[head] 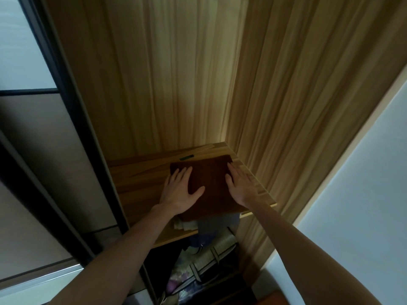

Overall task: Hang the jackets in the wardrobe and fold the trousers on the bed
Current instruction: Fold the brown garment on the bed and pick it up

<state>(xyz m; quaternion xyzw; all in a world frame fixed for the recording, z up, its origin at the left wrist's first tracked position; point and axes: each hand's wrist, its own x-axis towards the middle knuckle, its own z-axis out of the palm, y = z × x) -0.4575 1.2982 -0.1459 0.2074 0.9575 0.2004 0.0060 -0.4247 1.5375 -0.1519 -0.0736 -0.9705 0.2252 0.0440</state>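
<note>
We judge one fold done — flat dark-brown folded cloth, likely trousers [208, 183], lies on the light wooden wardrobe shelf [136, 179] under our left hand [181, 190] and right hand [241, 186], fingers straight, pressing, gripping nothing — jackets and bed unseen.

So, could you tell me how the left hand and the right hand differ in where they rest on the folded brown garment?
The left hand lies on the folded brown garment by its left edge, thumb spread; the right hand lies along its right edge, beside the wardrobe wall. Both press flat, fingers straight.
</note>
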